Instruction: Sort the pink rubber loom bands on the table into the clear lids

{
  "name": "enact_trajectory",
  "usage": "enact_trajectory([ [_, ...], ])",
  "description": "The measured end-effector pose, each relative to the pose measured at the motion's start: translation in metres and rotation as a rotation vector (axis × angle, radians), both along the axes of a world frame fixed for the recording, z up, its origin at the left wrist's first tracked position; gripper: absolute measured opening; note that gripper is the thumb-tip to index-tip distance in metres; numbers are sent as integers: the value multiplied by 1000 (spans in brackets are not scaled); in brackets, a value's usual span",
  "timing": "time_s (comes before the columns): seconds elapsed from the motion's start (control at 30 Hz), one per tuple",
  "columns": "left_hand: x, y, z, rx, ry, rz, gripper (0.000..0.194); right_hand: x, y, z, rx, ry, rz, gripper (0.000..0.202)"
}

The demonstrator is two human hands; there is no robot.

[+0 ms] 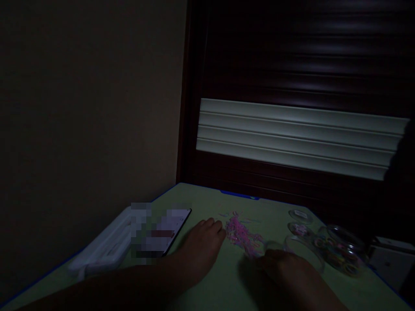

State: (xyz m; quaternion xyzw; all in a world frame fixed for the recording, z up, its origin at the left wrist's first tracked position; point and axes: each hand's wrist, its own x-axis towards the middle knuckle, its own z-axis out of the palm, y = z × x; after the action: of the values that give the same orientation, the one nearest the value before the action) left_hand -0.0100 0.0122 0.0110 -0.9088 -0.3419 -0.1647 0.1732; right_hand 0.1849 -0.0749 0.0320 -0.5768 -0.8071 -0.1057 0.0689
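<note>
A loose heap of small pink and purple elastic bands (241, 235) lies on the pale green table, with a few stray strands behind it. My left hand (205, 239) rests at the heap's left side, its fingers curled together and the tips next to the bands. Whatever those fingers hold, if anything, is hidden. On the near right side of the heap is my right hand (283, 265), closed with fingertips pinched by the bands; what is in the pinch is too dark to make out. Just beyond it, a clear round container (319, 255) shows its rim.
A clear jar of colourful hair ties (342, 250) stands at the right, near small round clear containers (298, 229). On the left lie a phone (171, 231), partly blurred out, and a white tray (106, 246). A wall and dark slatted panel border the table (201, 194).
</note>
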Motion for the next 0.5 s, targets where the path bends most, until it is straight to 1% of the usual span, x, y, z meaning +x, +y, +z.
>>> enact_trajectory([
  [0.13, 2, 3, -8, 1, -18, -50, 16, 1, 0, 0, 7, 23, 32, 25],
  [0.23, 3, 1, -8, 13, -14, -53, 16, 1, -1, 3, 2, 28, 41, 26],
  [0.33, 3, -5, -1, 23, 52, -7, 18, 1, -1, 4, -9, 47, 40, 27],
  [0.43, 3, -12, 7, 2, 122, 67, 24, 4, 1, 1, -13, 45, 45, 24],
  [0.5, 3, -15, 8, -18, 159, 118, 25, 5, 3, -2, -2, 34, 56, 23],
])
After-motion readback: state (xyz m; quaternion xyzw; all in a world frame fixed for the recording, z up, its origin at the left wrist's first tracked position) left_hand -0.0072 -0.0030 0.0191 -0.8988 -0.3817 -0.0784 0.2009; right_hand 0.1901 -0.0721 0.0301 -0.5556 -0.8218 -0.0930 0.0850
